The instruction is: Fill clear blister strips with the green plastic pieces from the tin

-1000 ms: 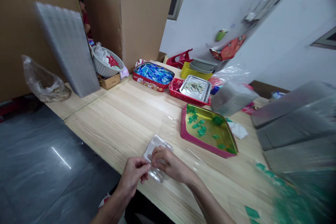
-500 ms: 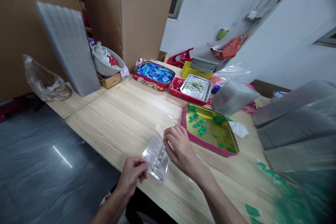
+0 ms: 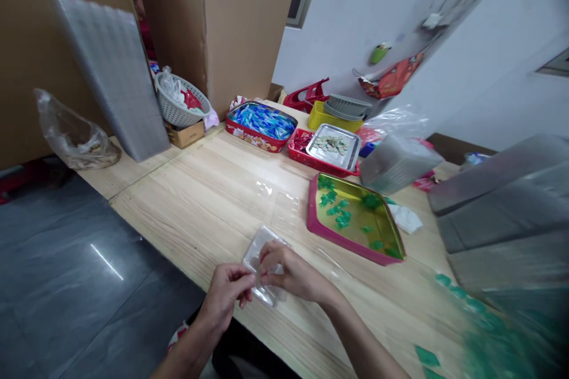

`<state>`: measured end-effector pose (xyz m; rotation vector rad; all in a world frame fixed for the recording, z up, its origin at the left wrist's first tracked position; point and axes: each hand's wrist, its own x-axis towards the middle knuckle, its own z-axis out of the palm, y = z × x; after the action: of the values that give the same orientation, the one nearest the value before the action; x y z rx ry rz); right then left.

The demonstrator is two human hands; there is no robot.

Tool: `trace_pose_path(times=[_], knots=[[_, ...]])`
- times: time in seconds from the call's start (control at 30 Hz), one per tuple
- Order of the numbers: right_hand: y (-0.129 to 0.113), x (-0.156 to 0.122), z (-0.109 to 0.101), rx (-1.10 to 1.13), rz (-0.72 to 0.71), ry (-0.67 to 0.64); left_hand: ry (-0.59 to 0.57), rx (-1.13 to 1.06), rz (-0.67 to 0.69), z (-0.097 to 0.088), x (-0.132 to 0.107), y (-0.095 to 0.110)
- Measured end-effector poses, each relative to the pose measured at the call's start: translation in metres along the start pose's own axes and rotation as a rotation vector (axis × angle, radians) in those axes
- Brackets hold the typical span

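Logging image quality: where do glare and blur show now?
Head view: a bright streak glares on the shiny grey tiled floor; lights reflect off the glossy white wall; green translucent plastic pieces at lower right look smeared; the clear rectangular plastic tray shows pale glints.

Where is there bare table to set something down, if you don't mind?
The table looks bare between the leftmost plastic stack and the left hand. It is crowded along the back, by the blue-filled tin, and at right, by the pink-sided tin.
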<state>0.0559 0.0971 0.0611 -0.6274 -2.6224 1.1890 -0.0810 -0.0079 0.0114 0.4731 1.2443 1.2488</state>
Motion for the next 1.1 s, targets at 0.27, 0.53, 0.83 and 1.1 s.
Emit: trace_pose_path(times=[0.27,0.53,0.83,1.1], knots=[[0.002,0.0,0.001,0.145,0.009,-0.009,0.031,0.023,-0.013,0.002,0.0,0.001],[-0.017,0.001,0.007,-0.171,-0.038,-0.032,0.09,0.044,0.002,0.003,0.003,0.003],[-0.033,0.014,-0.046,-0.501,-0.181,0.362,0.088,-0.016,-0.017,-0.003,0.005,-0.002],[-0.022,0.026,-0.032,-0.444,-0.09,0.213,0.086,-0.024,-0.029,0.0,0.002,0.002]])
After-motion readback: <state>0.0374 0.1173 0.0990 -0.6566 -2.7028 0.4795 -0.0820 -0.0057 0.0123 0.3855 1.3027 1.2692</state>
